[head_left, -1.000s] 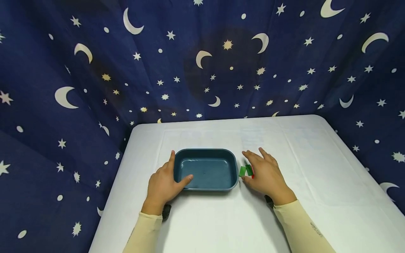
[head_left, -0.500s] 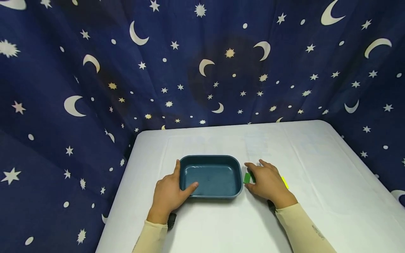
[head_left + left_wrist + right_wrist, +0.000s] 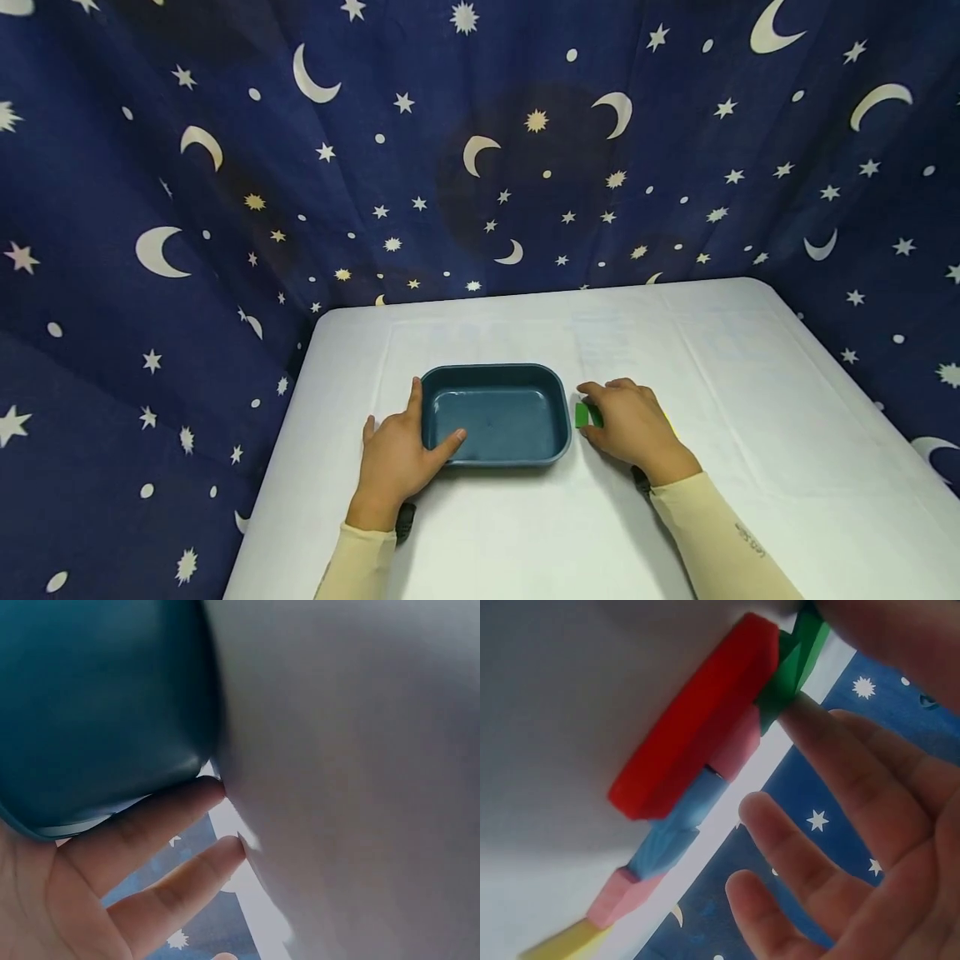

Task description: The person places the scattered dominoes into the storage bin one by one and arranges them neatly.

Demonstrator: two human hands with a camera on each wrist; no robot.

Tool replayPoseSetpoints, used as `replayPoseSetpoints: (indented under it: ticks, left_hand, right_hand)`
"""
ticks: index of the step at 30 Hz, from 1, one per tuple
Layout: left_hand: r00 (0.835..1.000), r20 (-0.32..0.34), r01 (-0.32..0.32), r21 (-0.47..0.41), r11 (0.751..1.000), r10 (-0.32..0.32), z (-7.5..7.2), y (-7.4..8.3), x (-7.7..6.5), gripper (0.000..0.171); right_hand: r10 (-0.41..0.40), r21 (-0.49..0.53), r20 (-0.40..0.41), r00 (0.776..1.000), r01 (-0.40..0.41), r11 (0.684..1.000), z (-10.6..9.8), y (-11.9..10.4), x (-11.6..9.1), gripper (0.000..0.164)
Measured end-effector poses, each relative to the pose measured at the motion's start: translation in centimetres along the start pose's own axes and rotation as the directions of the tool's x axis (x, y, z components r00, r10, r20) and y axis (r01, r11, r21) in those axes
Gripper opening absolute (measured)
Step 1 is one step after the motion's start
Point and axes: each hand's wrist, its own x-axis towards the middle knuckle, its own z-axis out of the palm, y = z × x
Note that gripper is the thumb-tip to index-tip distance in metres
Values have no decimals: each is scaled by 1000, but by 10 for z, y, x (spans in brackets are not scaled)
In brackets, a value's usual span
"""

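Note:
A dark teal rectangular tray [image 3: 495, 421] stands on the white table. My left hand [image 3: 396, 458] rests at its left front corner, thumb reaching over the rim and straight fingers against the outer wall. Just right of the tray, my right hand [image 3: 633, 423] pinches a green block [image 3: 582, 415] between thumb and fingertips. In the right wrist view a second green piece [image 3: 778, 688] sits beside it. A long red block [image 3: 697, 720] lies close by, next to a pink block [image 3: 738, 742] and blue blocks [image 3: 664, 847]. The right hand hides most of these in the head view.
Farther along the row, the right wrist view shows another pink block [image 3: 622, 892] and a yellow block [image 3: 566, 941]. A white cloth covers the table [image 3: 487, 533]. Behind and beside it hangs a navy curtain [image 3: 420, 167] with moons and stars.
My right hand's fingers have drawn closer together around the green block. The left hand stays at the tray's corner. The head view has shifted slightly.

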Motion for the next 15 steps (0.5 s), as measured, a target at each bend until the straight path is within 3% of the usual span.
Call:
replayPoseSetpoints:
  ticks: [7,15]
  left_hand:
    - [1000,-8,-5,11,1000,6,-1,0,0,122]
    - [1000,-23,-4,5,1000,4,4,0,0,121]
  right_hand:
    - [-7,16,5,1000,7,1000,-2,1,3,61]
    - [-26,34,-46,999,27,999,-14,3,4,58]
